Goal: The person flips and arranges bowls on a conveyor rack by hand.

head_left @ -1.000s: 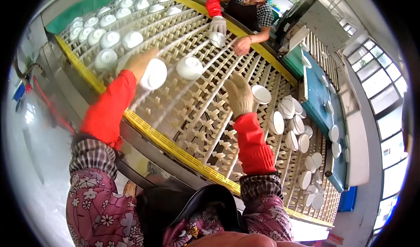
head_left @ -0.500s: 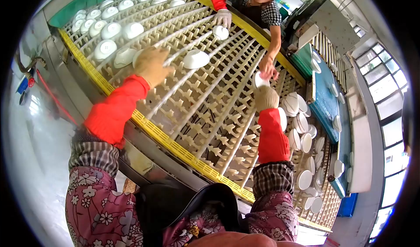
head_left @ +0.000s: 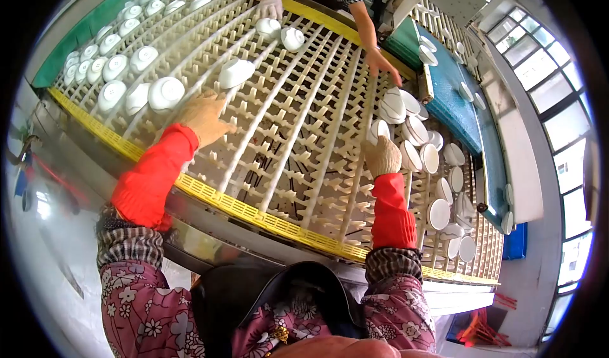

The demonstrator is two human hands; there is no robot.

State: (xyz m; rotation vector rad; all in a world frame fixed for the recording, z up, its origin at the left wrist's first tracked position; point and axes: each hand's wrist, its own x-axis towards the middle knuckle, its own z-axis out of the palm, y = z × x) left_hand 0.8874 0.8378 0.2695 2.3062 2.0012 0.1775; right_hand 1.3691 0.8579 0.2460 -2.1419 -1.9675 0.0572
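Note:
My left hand [head_left: 202, 118], in a tan glove with a red sleeve, hovers over the pegged rack [head_left: 279, 168] with its fingers spread, just right of an upturned white bowl [head_left: 166, 94]. Another white bowl [head_left: 236, 73] lies tilted beyond its fingertips. On the right, my right hand [head_left: 382, 157] reaches the near side of a white bowl [head_left: 379, 130] and its fingers are closed on the rim. Beside that bowl, several white bowls [head_left: 415, 130] lean together in a pile.
Across the rack, a co-worker's gloved hand [head_left: 271, 6] touches a bowl, and the co-worker's bare hand [head_left: 380, 63] hangs above the pile. A yellow guard [head_left: 254, 215] edges the rack. Bowls stand on the blue belt [head_left: 450, 98] at the right. Upturned bowls [head_left: 115, 67] fill the far left.
My left hand has moved slightly left and down, leaving an upturned bowl beside it. My right hand has moved right and down to a bowl by the pile. The co-worker's bare hand has let go of a bowl.

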